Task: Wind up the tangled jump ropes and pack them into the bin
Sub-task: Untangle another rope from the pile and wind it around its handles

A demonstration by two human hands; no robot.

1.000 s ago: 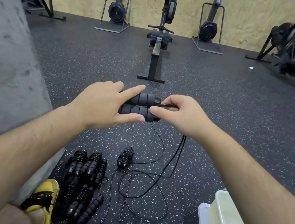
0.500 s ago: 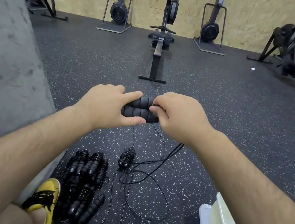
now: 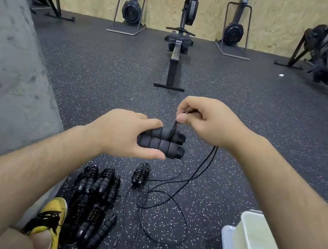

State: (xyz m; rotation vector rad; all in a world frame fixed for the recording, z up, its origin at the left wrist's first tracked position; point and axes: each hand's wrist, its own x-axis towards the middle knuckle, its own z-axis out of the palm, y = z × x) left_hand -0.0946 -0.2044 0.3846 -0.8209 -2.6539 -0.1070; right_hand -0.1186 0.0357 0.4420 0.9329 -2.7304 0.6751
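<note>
My left hand (image 3: 122, 133) grips two black foam jump-rope handles (image 3: 162, 142) side by side, held level in front of me. My right hand (image 3: 205, 118) is raised just above their right end and pinches the thin black cord (image 3: 174, 127), which loops once over the far handle. The rest of that cord (image 3: 166, 217) hangs from the handles and lies in loose coils on the floor. A pile of wound jump ropes (image 3: 93, 202) lies at the lower left, with one more wound rope (image 3: 140, 174) beside it. The pale bin (image 3: 254, 241) stands at the lower right.
A grey concrete pillar (image 3: 3, 74) rises on the left. My yellow shoe (image 3: 49, 218) rests next to the rope pile. A rowing machine (image 3: 179, 45) lies straight ahead, and other machines line the plywood back wall. Speckled black rubber covers the floor.
My right hand has lifted from the handles' end and pulled the cord up over the far handle. My left hand with the handles has dropped slightly.
</note>
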